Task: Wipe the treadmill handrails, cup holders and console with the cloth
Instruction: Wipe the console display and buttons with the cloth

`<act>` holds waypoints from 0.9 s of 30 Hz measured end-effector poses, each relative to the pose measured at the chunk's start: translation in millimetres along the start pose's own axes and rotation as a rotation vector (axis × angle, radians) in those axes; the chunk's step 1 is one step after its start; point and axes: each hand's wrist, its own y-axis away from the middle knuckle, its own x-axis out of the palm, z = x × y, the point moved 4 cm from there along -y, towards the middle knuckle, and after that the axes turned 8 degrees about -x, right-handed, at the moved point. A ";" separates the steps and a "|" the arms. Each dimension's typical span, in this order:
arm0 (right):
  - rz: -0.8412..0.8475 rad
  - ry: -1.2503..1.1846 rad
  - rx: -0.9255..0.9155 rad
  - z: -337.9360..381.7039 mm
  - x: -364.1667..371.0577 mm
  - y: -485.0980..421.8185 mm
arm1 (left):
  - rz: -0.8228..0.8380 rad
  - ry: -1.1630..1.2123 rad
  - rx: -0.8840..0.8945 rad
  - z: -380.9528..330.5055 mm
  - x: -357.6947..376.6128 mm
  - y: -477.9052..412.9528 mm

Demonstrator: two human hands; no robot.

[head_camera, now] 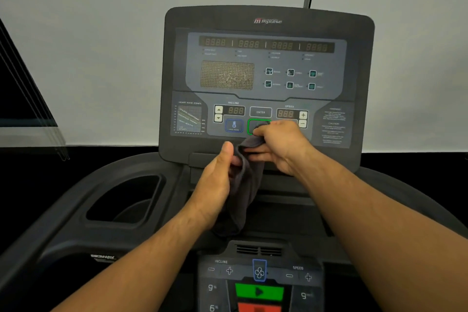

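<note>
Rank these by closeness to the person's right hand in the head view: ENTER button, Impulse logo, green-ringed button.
From the right hand, which grips the cloth:
1. green-ringed button, at its fingertips, partly covered.
2. ENTER button, just above that.
3. Impulse logo, far up at the top of the console.

A single head-worn view looks forward and down from close in. The console (pixel 268 78) rises just beyond the left hand (pixel 215 180) and right hand (pixel 281 144), and the lower keypad (pixel 258 284) lies nearer than both.
</note>
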 end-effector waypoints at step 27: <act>0.247 0.545 -0.272 32.8 -156.2 19.0 | -0.091 -0.849 0.237 -112.7 10.2 -41.5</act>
